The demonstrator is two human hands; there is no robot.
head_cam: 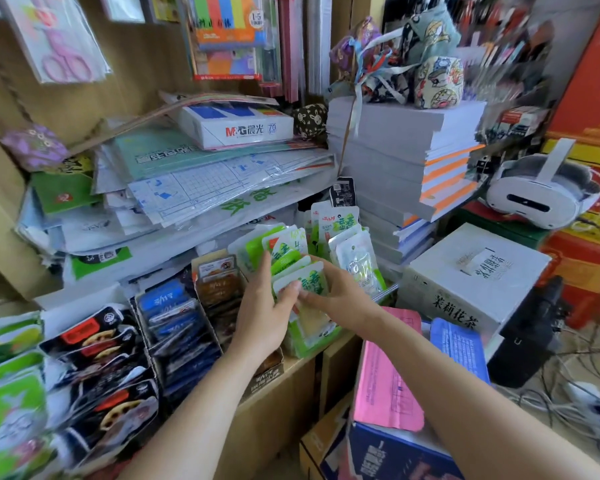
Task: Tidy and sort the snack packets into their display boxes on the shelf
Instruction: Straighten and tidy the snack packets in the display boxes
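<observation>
A row of display boxes stands on the wooden shelf (293, 370). The rightmost box holds several green and white snack packets (284, 244). My left hand (262, 306) and my right hand (340, 296) meet at its front and together grip one green and white packet (314, 280) between thumbs and fingers. Left of it stand a box of brown packets (219, 285), a box of blue packets (174, 317) and a box of black and red packets (97, 355). More green packets (11, 393) lie at the far left.
Stacks of paper and plastic sleeves (201, 188) overhang the boxes from behind. A tall pile of grey notebooks (395, 161) rises at the right. A white carton (465, 271), a pink sheet (385, 372) on a blue box, a white headset (537, 192) and cables lie to the right.
</observation>
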